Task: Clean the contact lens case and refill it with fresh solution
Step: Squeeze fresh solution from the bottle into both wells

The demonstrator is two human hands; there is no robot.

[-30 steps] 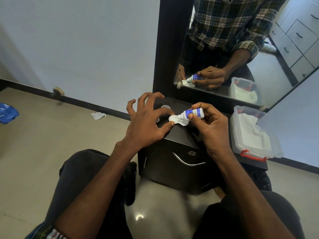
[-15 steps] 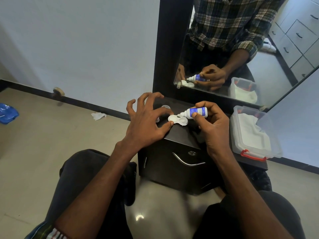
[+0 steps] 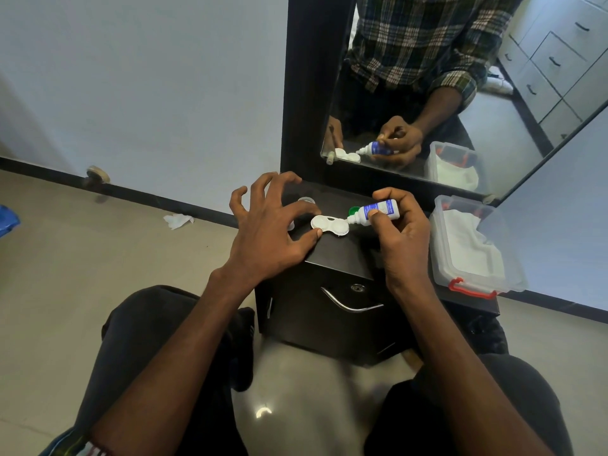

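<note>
My right hand (image 3: 399,235) grips the bottle (image 3: 373,212), its tip now shifted to the case's (image 3: 330,225) 3 o'clock well; my left hand (image 3: 269,232) pinches the case on the surface (image 3: 339,255). Second well's turn, I judge.

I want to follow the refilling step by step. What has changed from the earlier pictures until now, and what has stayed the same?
The right hand shifted the solution bottle to the right, so its nozzle went from the lens case's left well to its right well. This uncovered a green cap behind it. Unchanged: the right hand grips the bottle, the left hand steadies the case with thumb and forefinger, and the case lies on the black cabinet.
</note>
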